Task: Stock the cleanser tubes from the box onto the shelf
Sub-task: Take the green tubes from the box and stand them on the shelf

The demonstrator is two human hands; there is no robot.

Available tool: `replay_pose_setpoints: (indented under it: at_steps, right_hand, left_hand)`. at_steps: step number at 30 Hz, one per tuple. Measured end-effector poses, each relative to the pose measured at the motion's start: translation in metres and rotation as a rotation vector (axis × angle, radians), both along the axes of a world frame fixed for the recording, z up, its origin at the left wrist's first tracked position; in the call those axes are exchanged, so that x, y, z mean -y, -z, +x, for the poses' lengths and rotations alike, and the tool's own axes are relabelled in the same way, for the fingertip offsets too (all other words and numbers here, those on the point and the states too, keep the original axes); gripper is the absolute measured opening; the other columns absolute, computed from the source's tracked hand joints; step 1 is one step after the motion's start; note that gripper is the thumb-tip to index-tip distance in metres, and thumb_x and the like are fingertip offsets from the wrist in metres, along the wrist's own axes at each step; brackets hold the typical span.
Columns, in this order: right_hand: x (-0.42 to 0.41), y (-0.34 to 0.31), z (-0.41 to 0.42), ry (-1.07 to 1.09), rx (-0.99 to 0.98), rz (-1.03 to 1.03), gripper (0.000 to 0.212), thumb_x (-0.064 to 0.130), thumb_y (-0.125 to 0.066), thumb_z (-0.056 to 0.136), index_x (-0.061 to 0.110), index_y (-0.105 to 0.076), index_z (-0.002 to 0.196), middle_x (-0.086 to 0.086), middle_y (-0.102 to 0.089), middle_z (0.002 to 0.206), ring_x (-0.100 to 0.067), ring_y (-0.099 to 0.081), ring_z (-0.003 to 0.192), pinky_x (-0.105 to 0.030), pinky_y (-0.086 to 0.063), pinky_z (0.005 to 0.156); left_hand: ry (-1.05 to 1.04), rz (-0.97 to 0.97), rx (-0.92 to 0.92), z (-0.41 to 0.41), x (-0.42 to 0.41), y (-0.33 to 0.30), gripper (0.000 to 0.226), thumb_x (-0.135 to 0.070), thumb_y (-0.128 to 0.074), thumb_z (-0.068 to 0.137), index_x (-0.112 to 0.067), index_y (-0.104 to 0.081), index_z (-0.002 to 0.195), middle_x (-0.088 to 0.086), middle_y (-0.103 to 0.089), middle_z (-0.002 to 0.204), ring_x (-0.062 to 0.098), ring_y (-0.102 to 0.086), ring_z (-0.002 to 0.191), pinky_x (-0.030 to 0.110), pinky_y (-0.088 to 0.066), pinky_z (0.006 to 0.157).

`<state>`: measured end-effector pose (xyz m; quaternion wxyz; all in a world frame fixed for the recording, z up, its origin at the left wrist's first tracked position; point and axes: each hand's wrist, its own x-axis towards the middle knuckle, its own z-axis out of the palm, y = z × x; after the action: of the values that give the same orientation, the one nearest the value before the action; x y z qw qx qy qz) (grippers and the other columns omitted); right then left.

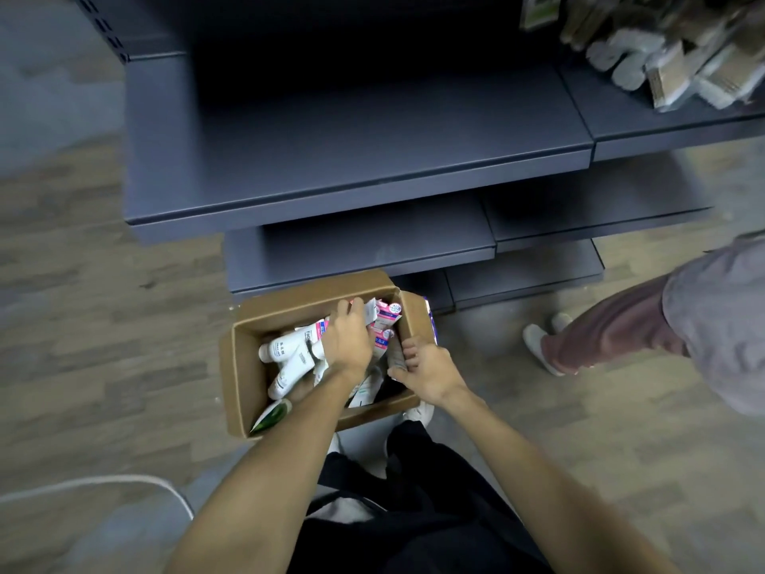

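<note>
down in the lower middle of the frame, the cardboard box (244, 366) sits on the floor, holding a jumble of cleanser tubes (285, 350), below the dark shelf (352, 159). the left hand (347, 337) reaches into the box, fingers curled round a pink-and-white tube (383, 321). the right hand (426, 366) grips a grey tube (396, 355) at the box's right side.

Dim, flat indoor light; the recess above the grey shelf (356, 159) falls into deep shadow. Motion blur smears packaged goods (679, 55) at upper right, and wide-angle distortion bends the frame's edges.
</note>
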<state>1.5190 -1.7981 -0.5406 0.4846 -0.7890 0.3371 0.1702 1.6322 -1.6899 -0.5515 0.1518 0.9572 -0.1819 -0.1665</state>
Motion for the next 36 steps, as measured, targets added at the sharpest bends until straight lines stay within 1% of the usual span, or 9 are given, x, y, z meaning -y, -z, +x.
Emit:
replay_pose_setpoints:
  at_steps: [2, 6, 10, 13, 18, 23, 30, 32, 36]
  right_hand:
    - [0.000, 0.001, 0.002, -0.013, 0.001, 0.007, 0.046, 0.021, -0.081, 0.079, 0.010, -0.061, 0.119, -0.004, -0.072, 0.112, -0.015, -0.070, 0.098, -0.033, -0.057, 0.093]
    - [-0.005, 0.000, 0.007, -0.070, -0.006, -0.015, 0.046, 0.022, -0.079, 0.083, 0.012, -0.060, 0.124, -0.001, -0.067, 0.115, -0.016, -0.067, 0.101, -0.032, -0.055, 0.094]
    - [-0.013, -0.003, 0.013, -0.105, -0.003, -0.030, 0.039, 0.018, -0.074, 0.087, 0.012, -0.059, 0.123, 0.001, -0.065, 0.105, -0.012, -0.063, 0.090, -0.021, -0.050, 0.086]
    - [-0.022, -0.005, 0.019, -0.108, 0.014, -0.003, 0.047, 0.016, -0.073, 0.088, 0.011, -0.053, 0.130, -0.005, -0.070, 0.111, -0.018, -0.067, 0.096, -0.029, -0.054, 0.091]
    - [-0.035, -0.007, 0.035, -0.100, 0.039, 0.004, 0.060, 0.021, -0.074, 0.086, 0.018, -0.045, 0.138, -0.007, -0.065, 0.126, -0.021, -0.065, 0.110, -0.037, -0.053, 0.097]
    - [-0.053, -0.027, 0.058, -0.067, 0.162, 0.020, 0.053, 0.017, -0.074, 0.088, 0.009, -0.050, 0.134, 0.000, -0.060, 0.112, -0.018, -0.064, 0.104, -0.028, -0.052, 0.089]
    - [-0.078, -0.051, 0.072, -0.005, 0.374, 0.029, 0.032, 0.033, -0.079, 0.082, 0.023, -0.060, 0.105, 0.008, -0.073, 0.099, -0.007, -0.068, 0.097, -0.034, -0.056, 0.090]
    - [-0.086, -0.062, 0.072, 0.032, 0.419, 0.069, 0.029, 0.028, -0.079, 0.083, 0.022, -0.060, 0.105, 0.007, -0.074, 0.096, -0.004, -0.070, 0.092, -0.029, -0.057, 0.086]
    - [-0.102, -0.088, 0.070, 0.115, 0.520, 0.104, 0.032, 0.016, -0.080, 0.083, 0.017, -0.059, 0.108, 0.005, -0.074, 0.097, 0.003, -0.069, 0.088, -0.012, -0.052, 0.074]
  left_hand:
    - [-0.043, -0.056, 0.013, 0.004, -0.003, -0.004, 0.026, -0.011, -0.065, 0.089, -0.013, -0.062, 0.115, 0.007, -0.059, 0.119, 0.032, -0.063, 0.100, 0.040, -0.051, 0.070]
    - [-0.111, -0.131, -0.004, 0.015, -0.015, -0.011, 0.024, -0.013, -0.060, 0.094, -0.016, -0.069, 0.116, 0.007, -0.065, 0.118, 0.034, -0.066, 0.097, 0.041, -0.053, 0.080]
    - [-0.120, -0.277, 0.012, 0.022, -0.030, -0.019, 0.021, -0.007, -0.063, 0.091, -0.013, -0.073, 0.109, 0.006, -0.065, 0.097, 0.030, -0.064, 0.087, 0.037, -0.050, 0.073]
    - [-0.112, -0.374, 0.076, 0.023, -0.039, -0.029, 0.017, -0.007, -0.067, 0.089, -0.012, -0.074, 0.103, 0.001, -0.063, 0.089, 0.024, -0.062, 0.080, 0.029, -0.044, 0.068]
    - [-0.092, -0.529, 0.094, 0.032, -0.052, -0.048, 0.020, -0.003, -0.073, 0.084, -0.012, -0.075, 0.102, 0.000, -0.067, 0.087, 0.018, -0.068, 0.081, 0.035, -0.058, 0.078]
    - [-0.075, -0.678, 0.005, 0.044, -0.071, -0.084, 0.022, -0.002, -0.074, 0.084, -0.005, -0.075, 0.106, 0.007, -0.071, 0.095, 0.014, -0.071, 0.084, 0.008, -0.051, 0.081]
    - [-0.043, -0.837, -0.122, 0.053, -0.097, -0.122, 0.018, -0.002, -0.074, 0.084, -0.007, -0.075, 0.102, 0.000, -0.075, 0.093, 0.007, -0.072, 0.081, 0.020, -0.058, 0.079]
    - [-0.022, -0.859, -0.130, 0.056, -0.103, -0.130, 0.018, -0.003, -0.074, 0.084, -0.010, -0.076, 0.101, -0.003, -0.075, 0.093, 0.004, -0.072, 0.080, 0.023, -0.058, 0.082]
    - [-0.002, -0.915, -0.170, 0.063, -0.117, -0.145, 0.020, -0.007, -0.075, 0.085, -0.017, -0.076, 0.101, -0.002, -0.076, 0.095, 0.014, -0.075, 0.086, 0.040, -0.061, 0.084]
